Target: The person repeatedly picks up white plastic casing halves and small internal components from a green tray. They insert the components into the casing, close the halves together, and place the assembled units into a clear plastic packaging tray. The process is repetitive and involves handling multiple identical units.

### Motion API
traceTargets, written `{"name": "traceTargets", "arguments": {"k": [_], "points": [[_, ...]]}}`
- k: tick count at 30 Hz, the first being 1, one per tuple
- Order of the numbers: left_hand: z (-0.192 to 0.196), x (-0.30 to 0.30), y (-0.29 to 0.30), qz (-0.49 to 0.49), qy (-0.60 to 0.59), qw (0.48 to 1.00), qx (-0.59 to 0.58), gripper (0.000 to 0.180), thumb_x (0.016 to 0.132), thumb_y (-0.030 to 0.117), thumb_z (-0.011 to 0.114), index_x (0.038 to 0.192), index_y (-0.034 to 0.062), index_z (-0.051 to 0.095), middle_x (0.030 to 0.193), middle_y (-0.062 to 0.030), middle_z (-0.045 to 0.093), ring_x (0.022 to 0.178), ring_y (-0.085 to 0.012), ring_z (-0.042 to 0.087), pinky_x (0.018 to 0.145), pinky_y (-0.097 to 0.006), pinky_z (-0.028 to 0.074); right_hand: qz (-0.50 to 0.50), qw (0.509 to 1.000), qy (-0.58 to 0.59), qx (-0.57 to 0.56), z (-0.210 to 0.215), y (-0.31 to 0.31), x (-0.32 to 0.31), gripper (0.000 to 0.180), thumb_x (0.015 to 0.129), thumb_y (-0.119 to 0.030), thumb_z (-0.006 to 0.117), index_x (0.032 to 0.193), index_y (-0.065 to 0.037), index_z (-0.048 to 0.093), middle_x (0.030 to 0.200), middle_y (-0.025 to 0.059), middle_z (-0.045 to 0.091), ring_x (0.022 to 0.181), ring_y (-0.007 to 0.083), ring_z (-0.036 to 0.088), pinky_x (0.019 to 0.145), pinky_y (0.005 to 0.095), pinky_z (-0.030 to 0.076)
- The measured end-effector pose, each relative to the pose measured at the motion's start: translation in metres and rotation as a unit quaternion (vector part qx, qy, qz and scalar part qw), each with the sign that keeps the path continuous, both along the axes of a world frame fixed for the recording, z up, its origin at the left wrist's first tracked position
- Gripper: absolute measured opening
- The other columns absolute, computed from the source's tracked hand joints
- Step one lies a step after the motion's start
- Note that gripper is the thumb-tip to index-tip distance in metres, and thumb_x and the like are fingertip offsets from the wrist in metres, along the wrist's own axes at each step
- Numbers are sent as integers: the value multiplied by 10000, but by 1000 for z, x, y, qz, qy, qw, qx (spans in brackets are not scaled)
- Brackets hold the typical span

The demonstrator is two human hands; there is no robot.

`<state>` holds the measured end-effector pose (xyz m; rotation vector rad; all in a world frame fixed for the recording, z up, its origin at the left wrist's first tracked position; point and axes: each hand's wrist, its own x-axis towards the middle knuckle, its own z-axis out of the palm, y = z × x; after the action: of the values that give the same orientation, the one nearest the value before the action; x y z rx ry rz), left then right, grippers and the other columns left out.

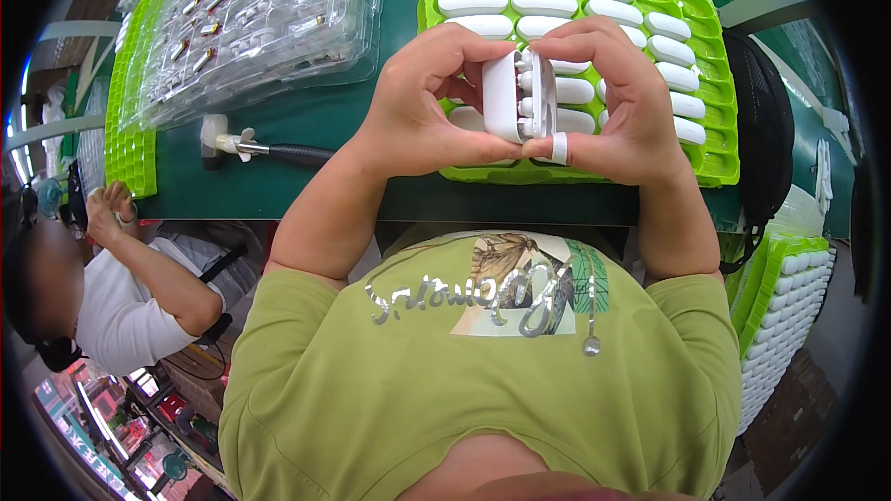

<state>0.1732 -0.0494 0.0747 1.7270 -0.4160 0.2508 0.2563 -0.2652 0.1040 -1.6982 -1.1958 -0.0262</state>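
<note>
Over the green tray (710, 144), I hold a glossy white case (499, 97) on edge between both hands, its two halves parted in a narrow gap. Small rounded white pieces (526, 104) show inside that gap; their exact kind is unclear. My left hand (422, 102) grips the thicker half, thumb at the bottom and fingers at the top. Around the thinner half (543, 97) my right hand (626, 102) is closed, with a white band on its thumb. Rows of white oval cases (543, 4) lie in the tray behind and beneath.
Clear plastic trays (269, 37) with small metallic parts are stacked at the far left. A hammer (269, 149) with a dark handle lies before them. A black bag (761, 121) hangs at the right; filled green trays (784, 306) stand below. A co-worker (139, 288) sits at left.
</note>
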Motion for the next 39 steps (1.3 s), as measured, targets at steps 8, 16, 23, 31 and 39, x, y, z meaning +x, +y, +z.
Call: {"name": "traceTargets", "arguments": {"k": [8, 16, 23, 31, 39], "points": [[-1, -1, -1, 16, -5, 999, 27, 659, 565, 95, 912, 1155, -7, 638, 994, -61, 606, 862, -132, 644, 733, -261, 575, 16, 999, -8, -45, 5, -2, 3, 525, 591, -174, 860, 1044, -14, 646, 1008, 106, 638, 983, 272, 594, 881, 361, 472], [3, 0, -2, -9, 9, 1000, 7, 716, 597, 72, 916, 1231, -12, 592, 1100, -90, 591, 992, -159, 628, 798, -286, 562, 0, 999, -30, -23, 2, 0, 1, 524, 588, -161, 854, 1054, -27, 656, 1003, 102, 640, 966, 269, 592, 862, 360, 475], [4, -1, -1, -5, 2, 999, 33, 698, 593, 117, 916, 1220, 28, 623, 1077, -66, 600, 949, -161, 650, 787, -286, 586, 0, 999, -46, -19, 8, -3, -2, 549, 564, -181, 867, 1049, -24, 663, 999, 108, 639, 950, 272, 595, 841, 364, 479], [-1, 1, 1, -34, 18, 997, -70, 686, 612, 78, 878, 1233, 10, 596, 1121, -78, 584, 1002, -163, 643, 819, -298, 586, -16, 999, 4, 46, -4, 5, -7, 577, 567, -177, 871, 1079, -19, 656, 1015, 119, 637, 976, 267, 601, 851, 358, 481], [-1, 0, 4, -27, 19, 999, -8, 714, 646, 42, 840, 1279, -40, 520, 1198, -103, 561, 1097, -183, 603, 860, -313, 557, -23, 998, -13, 52, -1, 2, -5, 582, 578, -177, 871, 1098, -27, 657, 1059, 129, 641, 998, 271, 602, 860, 363, 484]]}}
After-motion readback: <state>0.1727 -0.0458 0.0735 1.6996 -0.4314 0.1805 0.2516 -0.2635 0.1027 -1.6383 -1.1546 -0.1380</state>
